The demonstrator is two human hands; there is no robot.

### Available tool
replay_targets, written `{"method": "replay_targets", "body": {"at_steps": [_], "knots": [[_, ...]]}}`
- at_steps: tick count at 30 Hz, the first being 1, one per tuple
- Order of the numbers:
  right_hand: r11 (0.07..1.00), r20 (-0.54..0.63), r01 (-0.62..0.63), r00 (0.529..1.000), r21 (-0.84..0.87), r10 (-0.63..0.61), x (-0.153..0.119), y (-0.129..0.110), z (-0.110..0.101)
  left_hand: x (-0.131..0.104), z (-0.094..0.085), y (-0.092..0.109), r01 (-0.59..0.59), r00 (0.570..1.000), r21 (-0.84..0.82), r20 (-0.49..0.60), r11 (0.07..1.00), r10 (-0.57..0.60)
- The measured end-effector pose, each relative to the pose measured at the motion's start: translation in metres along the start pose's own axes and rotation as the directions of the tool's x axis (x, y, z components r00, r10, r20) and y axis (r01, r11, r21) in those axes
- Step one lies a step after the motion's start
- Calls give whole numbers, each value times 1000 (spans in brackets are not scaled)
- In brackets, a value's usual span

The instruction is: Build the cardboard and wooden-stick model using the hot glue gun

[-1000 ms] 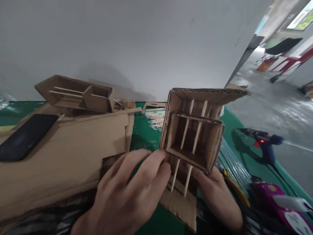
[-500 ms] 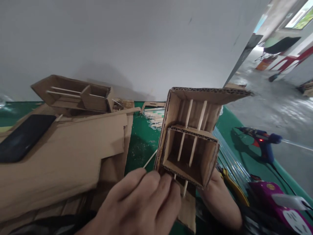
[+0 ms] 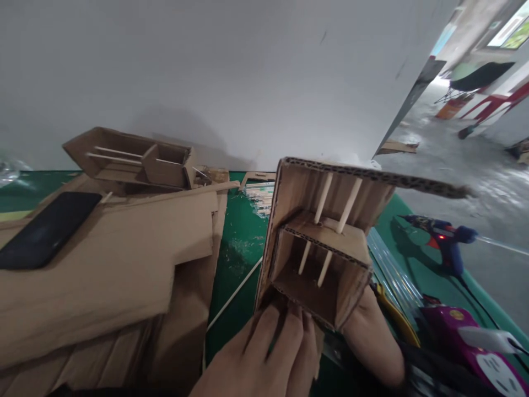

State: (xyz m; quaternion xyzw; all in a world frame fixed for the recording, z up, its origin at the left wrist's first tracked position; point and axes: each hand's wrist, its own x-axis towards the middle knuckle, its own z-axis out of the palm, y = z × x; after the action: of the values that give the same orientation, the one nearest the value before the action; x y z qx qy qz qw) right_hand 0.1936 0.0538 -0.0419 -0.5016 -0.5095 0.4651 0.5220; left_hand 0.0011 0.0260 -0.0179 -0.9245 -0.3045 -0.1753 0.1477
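A cardboard box [image 3: 354, 245] with a divider across it is tilted toward me above the table. Two thin wooden sticks [image 3: 349, 205] run lengthwise through its compartments, and a long flap sticks out at its upper right. My left hand [image 3: 268, 350] is closed on the box's lower end, its fingertips at the bottom panel. My right hand [image 3: 372, 333] grips the box from behind at the lower right; its fingers are hidden by the cardboard. On the green table to the left lies a loose thin stick [image 3: 233, 296].
Cardboard sheets [image 3: 136, 259] cover the left, with a black phone [image 3: 49, 229] and a similar cardboard box [image 3: 132, 160] on them. On the right lie a glue gun [image 3: 448, 237], clear glue sticks [image 3: 390, 264], yellow-handled pliers [image 3: 397, 314] and a purple power strip [image 3: 450, 331]. A grey wall [image 3: 215, 71] stands behind.
The box's top has tilted to the right and its flap reaches farther right. My left hand has moved right, its fingers now up against the lower end. More of the loose stick shows.
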Motion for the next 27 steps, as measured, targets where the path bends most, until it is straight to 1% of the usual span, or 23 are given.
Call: {"method": "replay_targets", "body": {"at_steps": [5,7,11,15,18,21,25,27], "knots": [[998,-19,39,999,41,-38,3,6,0,6,3,-4,-13,999,-11,38,1000,13],[996,-17,42,999,77,-41,4,8,0,7,8,-4,-33,999,-20,30,999,33],[989,-23,36,999,145,-33,4,8,-2,7,21,-2,-44,999,-12,-21,999,44],[992,-7,59,998,112,-59,3,8,-3,6,31,-1,-40,999,-64,-1,997,40],[992,3,57,998,113,-58,3,11,-2,6,35,-2,-26,999,-97,30,995,29],[990,-5,40,999,135,-40,3,12,-1,5,34,-1,-21,998,-97,60,995,27],[992,-49,35,998,120,-29,6,11,-4,1,23,1,-31,999,-61,28,998,33],[993,-69,40,997,112,-33,8,11,-7,0,18,0,-32,998,-113,51,993,38]]}}
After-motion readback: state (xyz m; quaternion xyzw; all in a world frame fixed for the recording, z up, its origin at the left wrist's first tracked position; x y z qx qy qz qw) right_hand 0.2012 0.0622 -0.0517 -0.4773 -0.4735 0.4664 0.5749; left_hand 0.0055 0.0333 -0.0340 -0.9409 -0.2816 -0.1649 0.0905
